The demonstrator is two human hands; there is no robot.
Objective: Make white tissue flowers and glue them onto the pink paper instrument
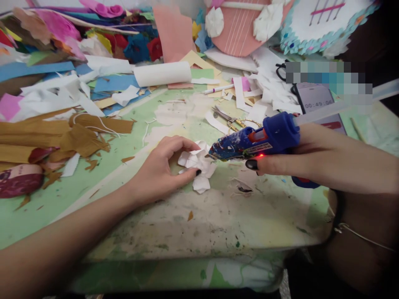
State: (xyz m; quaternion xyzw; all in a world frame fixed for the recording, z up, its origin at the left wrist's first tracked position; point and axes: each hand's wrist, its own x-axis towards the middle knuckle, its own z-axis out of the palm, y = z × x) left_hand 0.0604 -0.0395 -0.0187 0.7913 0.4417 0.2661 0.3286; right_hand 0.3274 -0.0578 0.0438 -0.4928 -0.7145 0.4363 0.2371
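Observation:
Between the thumb and fingers of my left hand (170, 164) is a white paper flower (201, 168) with several petals, resting low over the table. My right hand (299, 166) is wrapped round a blue hot glue gun (249, 141), its red light glowing near my thumb. The gun's tip points left and is right at the flower's upper right side; whether it touches the petals I cannot tell. A clear glue stick sticks out of the gun's back end. Behind the gun lie scissors (229, 118) with gold handles, partly covered by it.
Brown crepe paper (28, 137) and white and blue scraps cover the left side. A white paper roll (163, 74) and a pen (218, 89) lie farther back. At right is a phone (318, 104) with a timer. Decorated paper pieces (237, 29) stand at the back.

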